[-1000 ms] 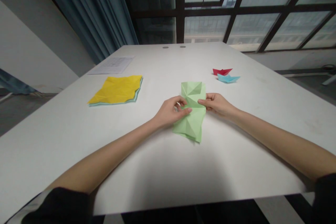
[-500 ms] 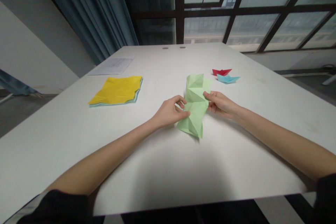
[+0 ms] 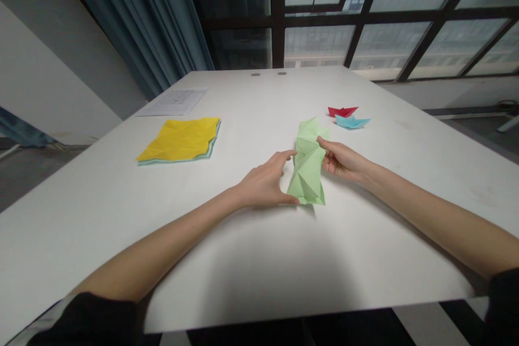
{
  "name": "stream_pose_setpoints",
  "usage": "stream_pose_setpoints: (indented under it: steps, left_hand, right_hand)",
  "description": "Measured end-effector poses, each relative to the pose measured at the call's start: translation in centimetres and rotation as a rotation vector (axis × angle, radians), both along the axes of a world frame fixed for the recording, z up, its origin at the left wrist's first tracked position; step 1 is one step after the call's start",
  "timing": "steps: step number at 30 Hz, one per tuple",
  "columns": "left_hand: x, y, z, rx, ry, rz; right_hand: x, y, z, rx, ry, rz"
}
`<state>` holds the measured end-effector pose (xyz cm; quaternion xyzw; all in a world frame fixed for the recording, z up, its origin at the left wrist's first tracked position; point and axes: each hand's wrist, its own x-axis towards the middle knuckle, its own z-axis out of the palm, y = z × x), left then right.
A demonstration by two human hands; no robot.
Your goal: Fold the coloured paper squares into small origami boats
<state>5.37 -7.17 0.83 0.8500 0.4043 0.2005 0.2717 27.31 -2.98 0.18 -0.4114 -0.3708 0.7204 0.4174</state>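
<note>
- The green paper point(image 3: 308, 173) could swing or slip, I judge, because only your right hand point(image 3: 344, 162) has a sure pinch on it, high on its right edge.
- Your left hand point(image 3: 265, 181) is spread, its thumb and forefinger wide apart; if it closed carelessly, it might crumple the lower left corner.
- The green paper already carries many crossing creases and looks wavy, so pressure in the wrong place could make it buckle along an unwanted line.
- Pulling too hard with your right hand alone could tear or stretch that edge.
- The green paper is between your hands, upright lengthwise in your view, its far end reaching beyond your right thumb.
- Your right thumb lies on top, your fingers curled at the edge and partly hidden behind it.
- Your left forefinger is at the left edge, and your left thumb at the near left corner; whether either presses, I cannot tell.
- A shadow falls on the bench point(image 3: 243, 265) under the near end, which seems slightly raised.
</note>
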Motion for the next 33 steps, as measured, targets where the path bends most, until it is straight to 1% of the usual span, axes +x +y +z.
stream_pose_setpoints:
  steps: [6, 10, 13, 15, 18, 21, 24, 27, 29, 33]
  left_hand:
    - [0.2, 0.1, -0.8, 0.005, -0.056, 0.001]
    - [0.2, 0.6, -1.2, -0.048, -0.143, -0.014]
    - [0.1, 0.9, -1.1, -0.132, -0.214, 0.017]
    - [0.2, 1.0, -1.0, -0.209, -0.270, 0.038]
    - [0.5, 0.8, -0.5, -0.392, -0.382, 0.056]
    - [0.9, 0.5, 0.1, -0.536, -0.477, 0.078]
    - [1.4, 0.0, 0.7, -0.593, -0.525, 0.125]
    - [1.8, -0.3, 1.0, -0.622, -0.538, 0.216]
    - [1.9, -0.3, 0.8, -0.609, -0.540, 0.250]
    - [1.2, 1.0, -0.1, -0.472, -0.526, 0.264]
  right_hand:
    - [-0.1, 0.5, 0.1, -0.131, 0.133, -0.096]
    - [-0.1, 0.5, 0.2, -0.145, 0.144, -0.102]
    - [0.0, 0.4, 0.2, -0.103, 0.094, -0.088]
    - [0.0, 0.2, 0.1, -0.039, 0.039, -0.058]
    - [-0.3, -0.4, 0.2, 0.058, -0.025, 0.029]
    - [-1.0, -1.2, 0.5, 0.073, -0.042, 0.093]
    - [-1.9, -2.0, 0.7, 0.064, -0.066, 0.104]
    - [-2.5, -2.6, 0.9, 0.072, -0.081, 0.089]
    - [-2.6, -2.7, 1.1, 0.069, -0.085, 0.079]
    - [-1.7, -2.0, 1.2, 0.056, -0.079, 0.032]
